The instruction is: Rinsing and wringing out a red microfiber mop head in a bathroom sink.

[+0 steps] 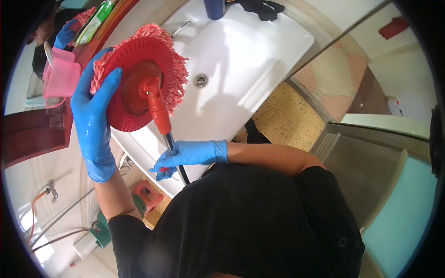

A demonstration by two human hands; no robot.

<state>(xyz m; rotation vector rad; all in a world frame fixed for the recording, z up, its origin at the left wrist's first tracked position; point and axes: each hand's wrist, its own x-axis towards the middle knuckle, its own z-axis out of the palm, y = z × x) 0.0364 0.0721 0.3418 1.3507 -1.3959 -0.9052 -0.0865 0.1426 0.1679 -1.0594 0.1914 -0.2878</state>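
Observation:
A round red plastic mop head (pixel 139 93) with pink-red string fibers is tilted over the left part of a white sink basin (pixel 243 52). My left hand (pixel 97 107), in a blue glove, grips the rim of the mop head, thumb on the plastic disc and fingers partly hidden behind it. A red swivel joint links the disc to a metal handle (pixel 169 142). My right hand (pixel 191 154), also in a blue glove, is closed round that handle just below the joint. The handle's lower end is hidden by my black shirt.
A metal drain (pixel 201 80) lies in the basin. Behind it stand a dark blue container (pixel 214 8) and a black cloth (pixel 262 8). On the left, a red-brown mirror shelf holds a pink cup (pixel 62 76) and a green-white tube (pixel 94 22). A red stool (pixel 147 196) stands below.

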